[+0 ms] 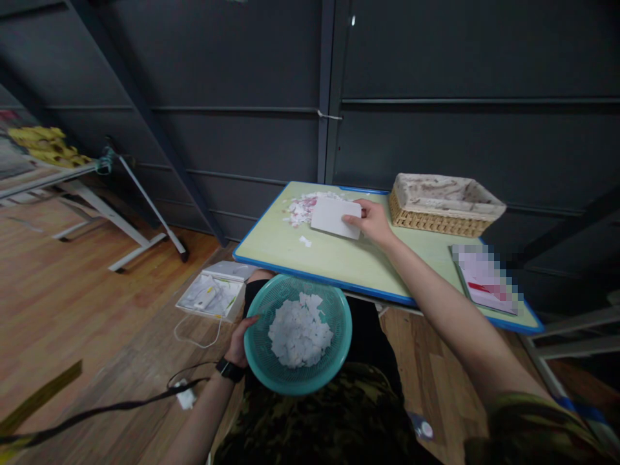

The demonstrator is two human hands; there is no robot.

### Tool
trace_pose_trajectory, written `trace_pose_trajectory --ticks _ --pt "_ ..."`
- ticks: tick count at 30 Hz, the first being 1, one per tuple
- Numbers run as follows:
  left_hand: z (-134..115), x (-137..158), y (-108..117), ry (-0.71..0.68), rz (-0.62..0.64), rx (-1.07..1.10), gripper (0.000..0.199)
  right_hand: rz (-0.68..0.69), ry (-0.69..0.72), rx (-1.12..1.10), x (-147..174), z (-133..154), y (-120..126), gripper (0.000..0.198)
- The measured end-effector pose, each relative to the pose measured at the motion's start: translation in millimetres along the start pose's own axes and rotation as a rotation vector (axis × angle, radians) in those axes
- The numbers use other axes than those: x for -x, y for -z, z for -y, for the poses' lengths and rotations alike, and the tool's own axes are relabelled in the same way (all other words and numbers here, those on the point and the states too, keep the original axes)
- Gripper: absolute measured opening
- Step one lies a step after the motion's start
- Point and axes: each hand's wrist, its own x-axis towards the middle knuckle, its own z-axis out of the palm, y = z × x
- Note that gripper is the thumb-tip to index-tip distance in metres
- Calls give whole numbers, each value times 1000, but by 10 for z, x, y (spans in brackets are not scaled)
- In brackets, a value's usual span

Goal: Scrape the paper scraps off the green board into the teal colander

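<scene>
My right hand (372, 223) grips a flat white card or thin box (334, 217) by its right edge, thumb on top. The card is over the table, beside a pile of torn paper scraps (301, 210), part of which it hides. One small white scrap (305, 241) lies apart, nearer the front edge. My left hand (238, 341) holds the rim of a green plastic basket (339, 349) on my lap, fingers over its left side. Inside the basket is a heap of white paper pieces (300, 332).
The light-green table (349, 263) has a blue edge. A lined wicker basket (440, 223) stands at its back right, with a pink booklet (484, 284) in front. On the floor to the left lie an open white box (213, 294) and cables. A dark wall (242, 142) rises behind.
</scene>
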Motion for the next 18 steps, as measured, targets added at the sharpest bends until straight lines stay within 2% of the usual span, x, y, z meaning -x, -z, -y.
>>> trace_pose_trajectory --ticks 5,9,13,18 --pt "3 -6 -6 -32 4 -1 10 32 -9 -28 23 10 -26 40" --pt "14 -20 2 -56 -3 -10 6 130 -21 -87 72 17 -98 38" --pt "20 -18 11 -51 0 -16 11 206 -43 -138 108 7 -174 40" --pt "-5 -13 -9 -84 -9 -32 7 220 -32 -133 117 19 -188 37"
